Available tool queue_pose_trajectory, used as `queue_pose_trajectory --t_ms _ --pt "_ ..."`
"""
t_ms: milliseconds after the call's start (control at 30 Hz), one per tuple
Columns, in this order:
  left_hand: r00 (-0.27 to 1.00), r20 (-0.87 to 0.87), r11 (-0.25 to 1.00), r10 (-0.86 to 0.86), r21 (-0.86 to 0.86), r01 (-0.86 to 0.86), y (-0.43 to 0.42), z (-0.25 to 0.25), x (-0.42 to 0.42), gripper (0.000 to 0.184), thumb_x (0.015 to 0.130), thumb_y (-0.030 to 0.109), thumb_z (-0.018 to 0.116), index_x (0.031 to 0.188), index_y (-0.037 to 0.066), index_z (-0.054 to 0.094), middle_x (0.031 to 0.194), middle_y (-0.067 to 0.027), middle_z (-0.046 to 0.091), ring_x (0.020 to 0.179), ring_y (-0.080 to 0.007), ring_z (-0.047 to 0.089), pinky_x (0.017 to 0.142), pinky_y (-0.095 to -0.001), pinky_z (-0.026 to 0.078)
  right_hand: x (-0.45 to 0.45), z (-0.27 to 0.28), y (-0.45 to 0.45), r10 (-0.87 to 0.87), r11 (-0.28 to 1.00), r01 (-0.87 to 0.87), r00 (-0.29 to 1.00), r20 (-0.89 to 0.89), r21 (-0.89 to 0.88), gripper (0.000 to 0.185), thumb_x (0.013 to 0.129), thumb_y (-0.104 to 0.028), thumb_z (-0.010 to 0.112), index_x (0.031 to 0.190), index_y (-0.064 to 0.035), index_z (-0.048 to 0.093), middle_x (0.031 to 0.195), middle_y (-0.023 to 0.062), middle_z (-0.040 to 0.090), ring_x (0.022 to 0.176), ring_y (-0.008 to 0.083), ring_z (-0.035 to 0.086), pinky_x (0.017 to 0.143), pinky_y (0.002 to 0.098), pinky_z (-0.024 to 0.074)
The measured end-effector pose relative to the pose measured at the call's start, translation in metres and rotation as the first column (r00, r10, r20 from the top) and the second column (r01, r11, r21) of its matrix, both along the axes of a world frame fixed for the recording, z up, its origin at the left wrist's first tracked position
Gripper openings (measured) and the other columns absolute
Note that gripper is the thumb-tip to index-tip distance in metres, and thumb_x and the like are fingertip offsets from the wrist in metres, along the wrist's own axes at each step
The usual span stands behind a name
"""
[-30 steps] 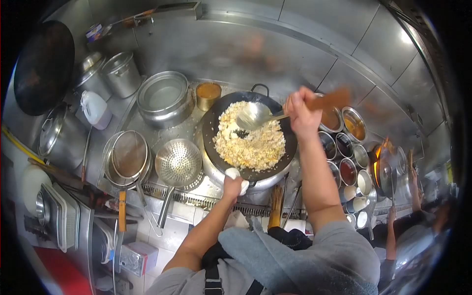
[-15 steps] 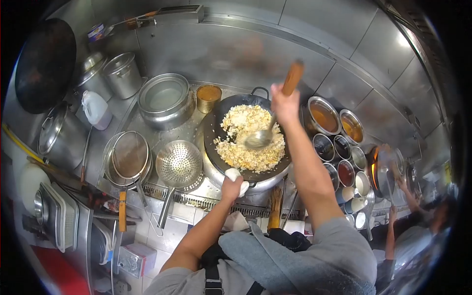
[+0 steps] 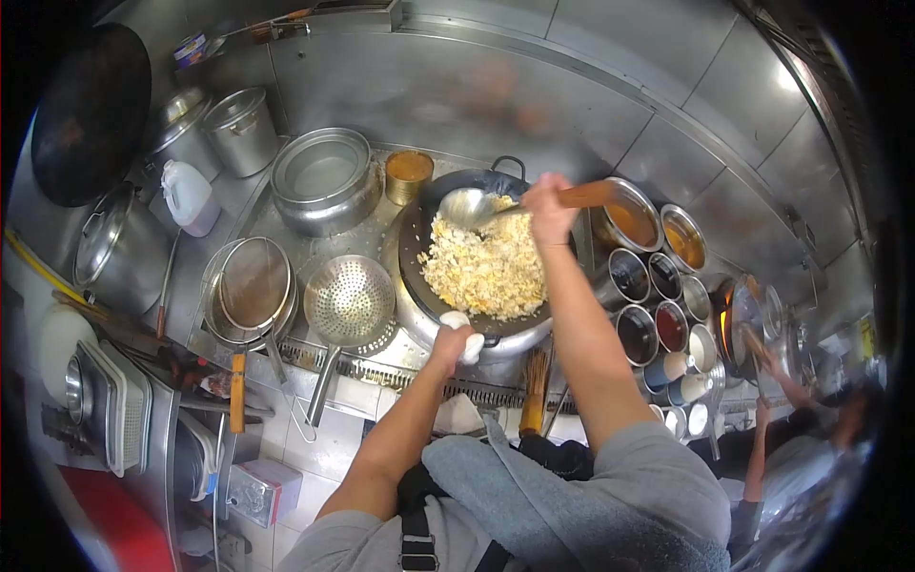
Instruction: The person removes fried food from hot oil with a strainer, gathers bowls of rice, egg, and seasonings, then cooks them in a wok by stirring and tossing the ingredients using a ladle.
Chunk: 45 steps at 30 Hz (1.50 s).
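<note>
A dark two-handled wok sits on the stove, with fried rice heaped in it. My left hand is closed around a white cloth at the wok's near handle, which is mostly covered. My right hand, above the wok's right side, grips a ladle by its shaft near the wooden handle, which points right. The ladle's bowl lies at the rice's far left edge, against the upper part of the wok.
Left of the wok are a perforated strainer, a mesh sieve, a large pot and a tin can. Sauce bowls and several seasoning containers stand right. A bamboo brush is in front. Another person works at far right.
My right hand has swung the ladle from the rice's middle to the far left, its handle tipping from upright to rightward. The rice has shifted toward me. My left hand stays at the near handle.
</note>
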<state>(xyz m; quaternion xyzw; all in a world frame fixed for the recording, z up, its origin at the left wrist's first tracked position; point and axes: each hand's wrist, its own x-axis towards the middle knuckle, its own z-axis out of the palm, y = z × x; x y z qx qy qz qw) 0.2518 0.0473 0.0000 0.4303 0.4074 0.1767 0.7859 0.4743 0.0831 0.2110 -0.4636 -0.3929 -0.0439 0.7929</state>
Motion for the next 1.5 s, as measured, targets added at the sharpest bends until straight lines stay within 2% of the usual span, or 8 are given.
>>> queue_pose_trajectory --t_ms 300,433,567,800,867,1167,1433,1500 --pt "0.998 -0.031 0.998 0.055 -0.013 -0.055 -0.069 0.149 -0.103 0.018 0.087 0.012 0.054 0.098 -0.003 0.056 0.079 -0.0124 0.061 0.068 -0.0229 0.063 0.056 -0.0417 0.052 -0.059 0.27 -0.175 0.41 0.912 -0.409 0.912 -0.012 0.023 0.03 0.094 -0.019 0.06 0.069 -0.0132 0.044 0.056 -0.006 0.036 0.042 0.0067 0.033 0.04 0.0234 0.0293" --pt "0.989 0.146 0.959 -0.019 -0.277 0.059 -0.027 0.1 -0.055 0.009 0.087 0.013 0.055 0.09 0.004 0.055 0.074 -0.0075 0.058 0.056 -0.0218 0.058 0.047 -0.0393 0.047 -0.042 0.146 -0.1 -0.262 0.875 0.142 0.943 -0.206 -0.463 0.018 0.094 -0.015 0.059 0.079 -0.0097 0.05 0.053 -0.0072 0.036 0.04 0.0078 0.035 0.037 0.025 0.0278" --pt "0.991 -0.116 0.973 -0.069 0.212 0.093 -0.039 -0.019 -0.101 0.025 0.088 0.008 0.055 0.111 -0.002 0.052 0.087 -0.0131 0.061 0.078 -0.0249 0.065 0.058 -0.0382 0.053 -0.046 0.108 -0.076 0.128 0.98 -0.171 0.933 -0.336 -0.101 0.027 0.091 -0.021 0.066 0.079 -0.0114 0.044 0.052 -0.0012 0.041 0.04 0.0122 0.04 0.038 0.0283 0.0348" --pt "0.985 0.169 0.96 0.025 -0.278 0.023 -0.044 0.143 -0.1 0.013 0.092 0.019 0.055 0.098 0.008 0.054 0.078 -0.0073 0.061 0.063 -0.0214 0.061 0.051 -0.0375 0.049 -0.094 0.226 -0.136 0.072 0.99 -0.085 0.991 -0.114 -0.117 0.027 0.09 -0.026 0.068 0.084 -0.0084 0.048 0.061 -0.0026 0.046 0.047 0.0073 0.042 0.044 0.0242 0.0367" --pt "0.982 0.162 0.953 -0.097 -0.269 0.138 -0.025 0.097 -0.056 0.016 0.088 0.016 0.056 0.1 0.005 0.054 0.077 -0.0078 0.06 0.062 -0.021 0.06 0.05 -0.038 0.048 -0.079 0.145 -0.087 -0.355 0.886 0.327 0.934 -0.026 -0.329 0.03 0.087 -0.029 0.07 0.085 -0.0029 0.056 0.063 0.0012 0.054 0.05 0.0097 0.048 0.046 0.0279 0.039" --pt "0.977 0.195 0.98 0.084 -0.196 -0.045 -0.071 0.098 -0.16 0.026 0.084 0.004 0.056 0.11 0.0 0.054 0.096 -0.01 0.06 0.084 -0.0209 0.063 0.07 -0.0348 0.053 -0.055 0.251 -0.095 0.028 0.98 -0.064 0.982 -0.187 -0.19 0.035 0.09 -0.031 0.067 0.069 -0.0108 0.048 0.054 -0.0017 0.046 0.041 0.0094 0.044 0.038 0.0261 0.0343" --pt "0.985 -0.16 0.967 -0.067 0.233 0.103 -0.054 0.033 -0.096 0.03 0.08 0.003 0.054 0.107 -0.009 0.056 0.09 -0.0171 0.065 0.076 -0.026 0.065 0.062 -0.0377 0.053 -0.067 0.11 -0.053 0.025 0.999 -0.03 0.974 -0.226 -0.019 0.027 0.09 -0.02 0.067 0.081 -0.008 0.045 0.054 -0.0006 0.042 0.04 0.0097 0.04 0.037 0.0262 0.0321" --pt "0.97 0.234 0.997 0.062 0.036 -0.073 -0.079 0.046 -0.123 0.041 0.083 0.001 0.053 0.123 -0.006 0.047 0.112 -0.018 0.061 0.095 -0.0261 0.064 0.076 -0.0393 0.054 -0.032 0.132 -0.051 0.061 0.992 -0.084 0.97 -0.234 -0.092 0.027 0.091 -0.022 0.066 0.081 -0.0084 0.045 0.054 -0.0008 0.042 0.041 0.0096 0.039 0.037 0.0265 0.032"
